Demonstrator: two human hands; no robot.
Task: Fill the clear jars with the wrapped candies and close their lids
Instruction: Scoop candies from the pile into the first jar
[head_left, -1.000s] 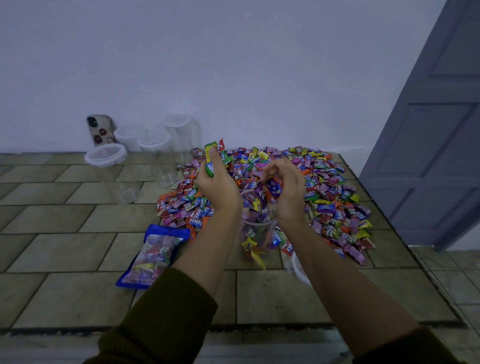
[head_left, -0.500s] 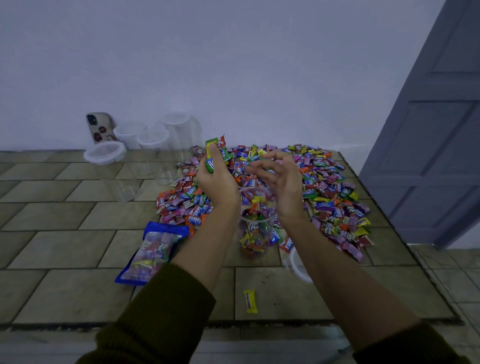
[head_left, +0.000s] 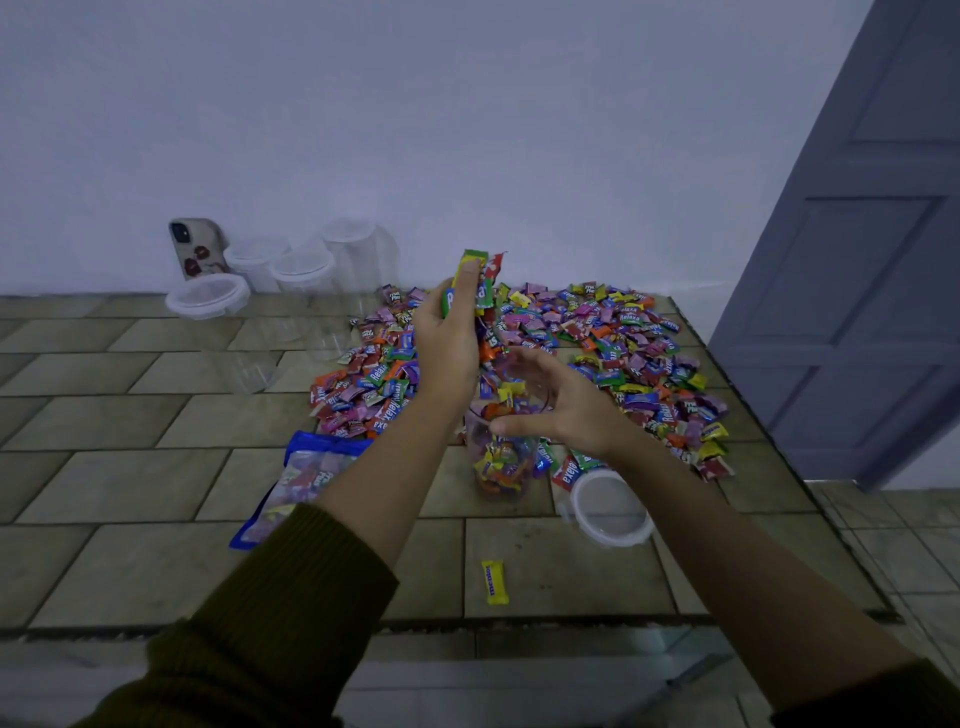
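Jar (head_left: 501, 467) near tabletop's (head_left: 571, 571) front edge, part filled. Right hand (head_left: 561, 410) grip now loosened, empty above the mouth; left hand (head_left: 452, 338) grip clasping candies (head_left: 477, 256). Yellow candy (head_left: 494, 582) newly spilled in front, needs retrieving.

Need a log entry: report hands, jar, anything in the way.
Left hand holds wrapped candies above the pile. Right hand spread over the clear jar, partly filled, lid off beside it. Stray yellow candy on the tiles.

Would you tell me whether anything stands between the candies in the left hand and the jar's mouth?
Only the open right hand, spread at the jar's rim below the left hand's candies; the lid lies aside.
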